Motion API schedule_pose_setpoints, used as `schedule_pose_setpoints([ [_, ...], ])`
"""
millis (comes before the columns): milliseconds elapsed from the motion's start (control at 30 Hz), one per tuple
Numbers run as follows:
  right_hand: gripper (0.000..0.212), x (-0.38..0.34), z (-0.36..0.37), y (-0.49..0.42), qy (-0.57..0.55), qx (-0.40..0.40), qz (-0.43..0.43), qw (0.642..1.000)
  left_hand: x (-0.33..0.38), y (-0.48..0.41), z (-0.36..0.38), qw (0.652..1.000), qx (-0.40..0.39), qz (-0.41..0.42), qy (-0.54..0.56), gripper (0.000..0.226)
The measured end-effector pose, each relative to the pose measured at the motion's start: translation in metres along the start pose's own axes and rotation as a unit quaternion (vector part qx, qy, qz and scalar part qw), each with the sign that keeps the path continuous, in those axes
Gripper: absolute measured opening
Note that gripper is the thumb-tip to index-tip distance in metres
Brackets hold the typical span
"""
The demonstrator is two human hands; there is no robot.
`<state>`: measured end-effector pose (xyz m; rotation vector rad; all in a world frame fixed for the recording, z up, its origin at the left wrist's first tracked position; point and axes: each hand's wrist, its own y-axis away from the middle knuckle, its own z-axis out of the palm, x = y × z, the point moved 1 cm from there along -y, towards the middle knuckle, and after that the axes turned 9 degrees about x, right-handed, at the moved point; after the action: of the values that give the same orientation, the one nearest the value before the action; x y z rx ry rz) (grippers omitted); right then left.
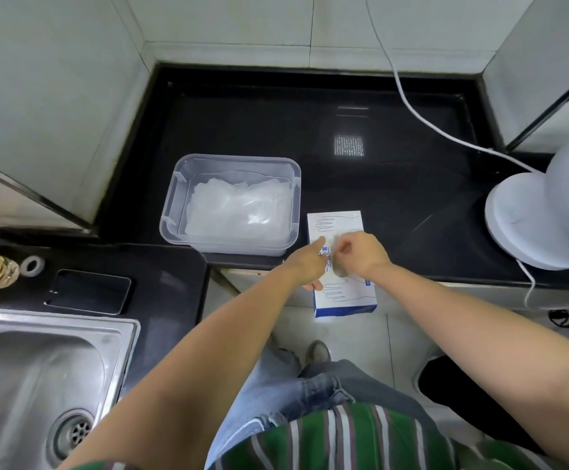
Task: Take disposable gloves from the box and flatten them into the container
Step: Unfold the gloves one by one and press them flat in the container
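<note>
**Both hands at the glove box**

On the black counter [395, 184], the clear container [171, 198] holds flattened gloves [239, 208]. Just beside it sits the box [344, 300] – the left hand [305, 266] rests on it, forefinger straight. The right hand [364, 252] pinches a clear glove [335, 247] at the opening – fingers curled tight.

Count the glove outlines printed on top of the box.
2: one glove outline at the far edge of the box, one at its near edge. The left hand and right hand cover the middle, so more may be hidden.
</note>
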<state>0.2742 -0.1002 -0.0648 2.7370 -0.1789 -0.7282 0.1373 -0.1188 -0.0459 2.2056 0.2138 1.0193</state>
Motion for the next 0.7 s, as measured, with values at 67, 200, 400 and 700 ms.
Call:
schedule_pose_setpoints([
  [67, 0.023, 0.0, -0.007, -0.001, -0.129, -0.007, 0.043, 0.991, 0.002, 0.001, -0.001, 1.0, -0.008, -0.001, 0.0, 0.056],
  [200, 0.014, 0.0, -0.026, -0.002, -0.331, 0.004, 0.127, 0.935, 0.008, 0.005, -0.003, 1.0, -0.023, 0.001, -0.015, 0.053],
  [400, 0.011, -0.009, -0.057, 0.001, -0.48, 0.05, 0.146, 0.863, 0.01, 0.004, -0.002, 0.999, -0.009, -0.02, 0.024, 0.05],
  [700, 0.007, -0.018, -0.069, 0.007, -0.496, 0.034, 0.137, 0.857, 0.049, 0.007, -0.024, 0.898, 0.113, -0.023, 0.425, 0.048],
])
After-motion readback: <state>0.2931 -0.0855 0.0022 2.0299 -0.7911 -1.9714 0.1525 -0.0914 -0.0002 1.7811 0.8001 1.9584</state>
